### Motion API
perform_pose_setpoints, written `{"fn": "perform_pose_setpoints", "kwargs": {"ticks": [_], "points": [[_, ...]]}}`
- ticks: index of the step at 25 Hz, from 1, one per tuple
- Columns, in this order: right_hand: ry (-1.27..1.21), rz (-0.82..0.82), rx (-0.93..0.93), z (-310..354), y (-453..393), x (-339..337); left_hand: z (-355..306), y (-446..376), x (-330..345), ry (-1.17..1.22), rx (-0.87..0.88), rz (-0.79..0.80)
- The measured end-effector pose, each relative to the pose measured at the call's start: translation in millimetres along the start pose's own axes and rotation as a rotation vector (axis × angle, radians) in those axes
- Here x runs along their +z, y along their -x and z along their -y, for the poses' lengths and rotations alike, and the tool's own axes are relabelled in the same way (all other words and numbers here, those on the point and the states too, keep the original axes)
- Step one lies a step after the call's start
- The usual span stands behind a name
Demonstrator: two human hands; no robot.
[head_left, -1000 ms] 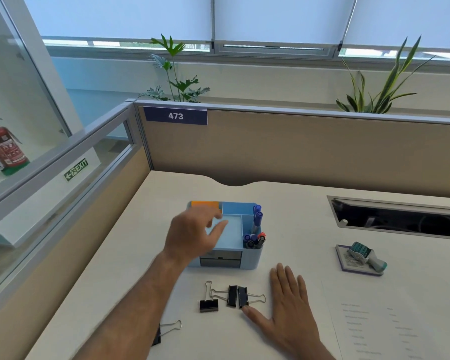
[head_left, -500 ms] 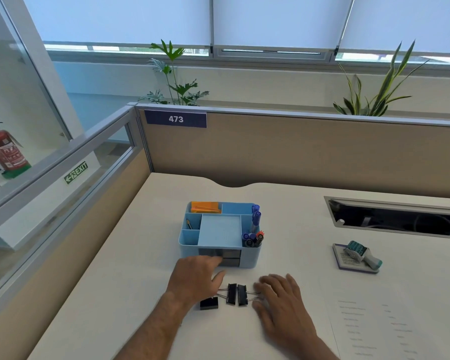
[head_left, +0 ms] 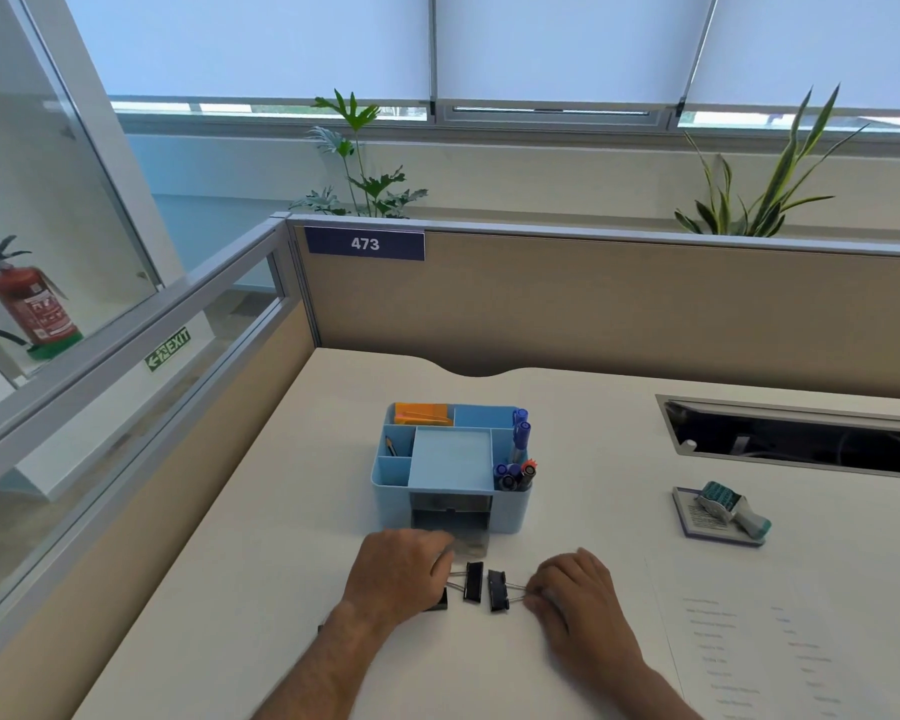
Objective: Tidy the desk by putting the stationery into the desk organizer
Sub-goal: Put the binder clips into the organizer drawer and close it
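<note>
**Friend:** Since a moment ago, what moved?

**Me:** Both my hands came down to the binder clips. A second ago my left hand was up over the blue organizer and my right hand lay flat on the desk. Now both sit low, in front of the organizer.

**Friend:** What does the head camera show?

**Me:** My left hand (head_left: 397, 575) is curled, with its fingertips at the wire handle of the left binder clip (head_left: 473, 581). It looks like a pinch, but I cannot tell for sure. Another black clip (head_left: 436, 603) peeks out from under that hand. My right hand (head_left: 572, 589) is curled too, and its fingers pinch the wire handle of the right binder clip (head_left: 498, 590). The two middle clips stand side by side, just apart.

**Friend:** Where is the organizer?

**Me:** The blue desk organizer (head_left: 450, 504) sits on the white desk (head_left: 261, 563), just behind my hands. Its small clear drawer (head_left: 470, 546) is pulled out in front. Blue pens (head_left: 516, 454) stand in its right side. Orange sticky notes (head_left: 421, 414) fill the back left part. A pencil (head_left: 391, 446) leans in a left slot.

**Friend:** Anything else?

**Me:** A green roller stamp (head_left: 729, 509) lies on a small pad (head_left: 692, 522) to the right. A printed sheet (head_left: 780, 641) lies near my right arm.
</note>
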State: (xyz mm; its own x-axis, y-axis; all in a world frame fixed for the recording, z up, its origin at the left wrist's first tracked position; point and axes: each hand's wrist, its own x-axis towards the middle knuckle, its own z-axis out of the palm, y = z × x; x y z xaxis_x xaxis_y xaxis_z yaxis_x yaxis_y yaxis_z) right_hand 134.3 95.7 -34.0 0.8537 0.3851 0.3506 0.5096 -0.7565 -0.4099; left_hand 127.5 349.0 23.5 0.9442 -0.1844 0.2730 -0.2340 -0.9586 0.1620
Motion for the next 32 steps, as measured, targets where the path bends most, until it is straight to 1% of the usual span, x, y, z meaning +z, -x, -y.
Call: {"fn": "perform_pose_setpoints", "kwargs": {"ticks": [2, 5, 9, 12, 14, 16, 18, 20, 22, 24, 26, 28, 32], "points": [[-0.006, 0.017, 0.009, -1.3, -0.7, -0.1, 0.8, 4.3, 0.4, 0.003, 0.007, -0.014], [-0.032, 0.063, 0.047, -1.4, -4.8, -2.5, -0.8, 7.8, -3.3, 0.012, 0.032, 0.011], [-0.018, 0.215, 0.108, 0.4, -16.5, -13.9, 1.5, 14.0, 1.4, 0.044, 0.033, 0.0], [0.0, 0.357, 0.106, 3.8, -23.6, -24.4, 2.7, 17.6, 1.1, 0.046, -0.005, 0.04], [-0.031, 0.389, 0.128, 6.5, -24.8, -30.4, 2.3, 18.6, -1.1, 0.105, -0.045, 0.063], [-0.196, 0.301, 0.211, 12.5, -23.5, -34.9, -1.4, 20.1, -5.2, 0.268, -0.11, 0.066], [-0.412, 0.158, 0.302, 24.8, -24.7, -35.2, -6.9, 20.1, -10.9, 0.537, -0.191, 0.074], [-0.568, 0.087, 0.346, 40.9, -30.6, -33.1, -13.5, 15.3, -15.4, 0.771, -0.22, 0.096], [-0.666, 0.051, 0.361, 54.7, -35.5, -28.6, -17.2, 9.0, -20.0, 0.832, -0.247, 0.055], [-0.704, 0.009, 0.376, 63.4, -37.9, -23.9, -14.3, 4.0, -24.1, 0.842, -0.288, 0.003], [-0.641, -0.038, 0.365, 67.9, -35.3, -18.2, -7.6, 3.3, -26.8, 0.841, -0.279, 0.01], [-0.522, -0.051, 0.303, 67.8, -28.3, -11.0, -2.4, 3.5, -30.5, 0.787, -0.242, 0.008], [-0.094, 0.12, 0.014, 65.0, -14.2, 0.3, 3.7, 1.0, -32.9, 0.614, -0.17, -0.079]]}}
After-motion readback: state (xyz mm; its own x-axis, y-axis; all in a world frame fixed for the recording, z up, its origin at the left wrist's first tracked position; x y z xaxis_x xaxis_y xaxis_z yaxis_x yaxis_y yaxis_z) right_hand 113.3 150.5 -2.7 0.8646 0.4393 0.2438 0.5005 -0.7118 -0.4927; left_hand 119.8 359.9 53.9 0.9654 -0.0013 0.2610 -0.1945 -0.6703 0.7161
